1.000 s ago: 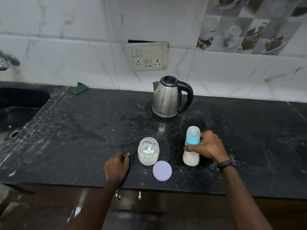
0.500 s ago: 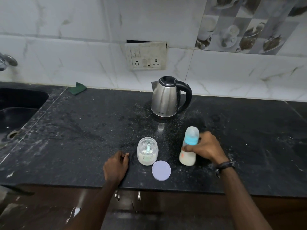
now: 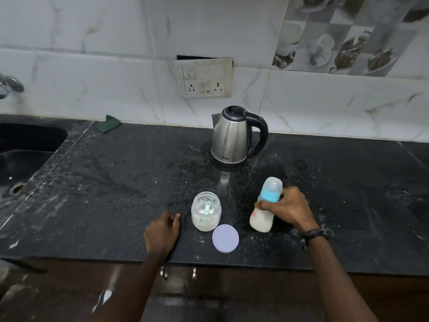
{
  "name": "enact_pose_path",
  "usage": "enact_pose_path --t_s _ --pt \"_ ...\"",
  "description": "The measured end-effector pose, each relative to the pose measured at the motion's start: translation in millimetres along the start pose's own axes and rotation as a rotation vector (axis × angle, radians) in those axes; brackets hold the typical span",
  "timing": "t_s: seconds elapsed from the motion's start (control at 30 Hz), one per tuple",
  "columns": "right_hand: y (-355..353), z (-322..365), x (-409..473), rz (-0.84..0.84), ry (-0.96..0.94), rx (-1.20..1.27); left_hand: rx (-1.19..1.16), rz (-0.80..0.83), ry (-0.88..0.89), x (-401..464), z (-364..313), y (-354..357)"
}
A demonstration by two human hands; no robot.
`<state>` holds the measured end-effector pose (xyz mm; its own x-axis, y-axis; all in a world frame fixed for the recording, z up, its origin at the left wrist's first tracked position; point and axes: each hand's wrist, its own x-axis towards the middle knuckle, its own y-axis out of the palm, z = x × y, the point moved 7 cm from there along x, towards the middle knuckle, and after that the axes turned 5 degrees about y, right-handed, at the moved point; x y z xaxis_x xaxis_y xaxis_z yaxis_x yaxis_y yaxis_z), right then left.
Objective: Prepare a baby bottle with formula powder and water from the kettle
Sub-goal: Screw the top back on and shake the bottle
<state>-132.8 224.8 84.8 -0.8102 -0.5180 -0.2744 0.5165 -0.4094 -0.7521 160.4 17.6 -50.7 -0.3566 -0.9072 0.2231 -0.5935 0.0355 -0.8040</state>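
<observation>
Black speckled stone counter runs the full width under a white marble-tiled wall; its surface is dusted with pale powder, thickest near the middle

Dark sink is set into the counter's left end, a chrome tap jutting over it from the left

Steel kettle with black lid and handle stands upright toward the back edge, a little right of centre, handle to the right. Switch and socket plate sits on the wall directly above it

Green cloth lies against the back edge, just right of the sink

Right hand, with a dark strap on the wrist, has fingers and thumb curled round the baby bottle at its middle. Bottle holds white liquid in its lower part, wears a blue collar and a clear cap, and tilts with its top leaning right; its base is down at the counter, near the front edge, right of centre

Left hand rests on the counter at the front edge, fingers curled under, gripping nothing, just left of the jar

Formula jar, clear, open, stands upright between the two hands; white powder and a pale green scoop are visible inside

Lilac lid lies flat just beside the jar, toward the front edge, apart from the bottle
</observation>
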Motion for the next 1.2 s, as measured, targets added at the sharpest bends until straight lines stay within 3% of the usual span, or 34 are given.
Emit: enact_pose_path --t_s 0.07,0.17,0.23,0.3,0.43,0.53,0.67,0.8,0.9,1.03,1.13,1.2 --pt "-4 -1 2 -0.026 -0.013 0.144 0.002 0.003 -0.004 -1 0 1" --pt "-1 7 -1 0.106 -0.052 0.283 -0.002 -0.003 -0.012 0 2 0" --pt "-5 8 1 0.070 -0.048 0.223 -0.001 0.006 -0.007 0 1 1" --pt "-15 5 3 -0.073 -0.021 0.090 0.001 0.006 -0.009 0 1 1" --pt "-12 8 5 0.025 -0.019 0.114 0.005 0.003 -0.018 0 1 0" --pt "-20 10 3 -0.067 -0.017 -0.015 0.005 0.005 -0.020 -1 0 0" --pt "-13 8 4 0.029 -0.024 0.078 0.010 0.005 -0.017 -1 -2 -1" --pt "-22 13 2 -0.084 -0.061 -0.051 0.014 0.004 -0.013 -1 -3 -2" --pt "-18 15 4 0.003 -0.075 0.030 0.013 0.001 0.000 0 -3 -1" --pt "-25 17 6 -0.098 -0.103 -0.051 0.011 -0.009 0.002 -1 -4 -2" --pt "-20 17 6 -0.013 -0.089 0.010 0.013 -0.013 0.004 -1 -4 -3" --pt "-22 16 5 -0.059 -0.080 -0.064 0.015 -0.009 -0.001 -1 -4 -3"
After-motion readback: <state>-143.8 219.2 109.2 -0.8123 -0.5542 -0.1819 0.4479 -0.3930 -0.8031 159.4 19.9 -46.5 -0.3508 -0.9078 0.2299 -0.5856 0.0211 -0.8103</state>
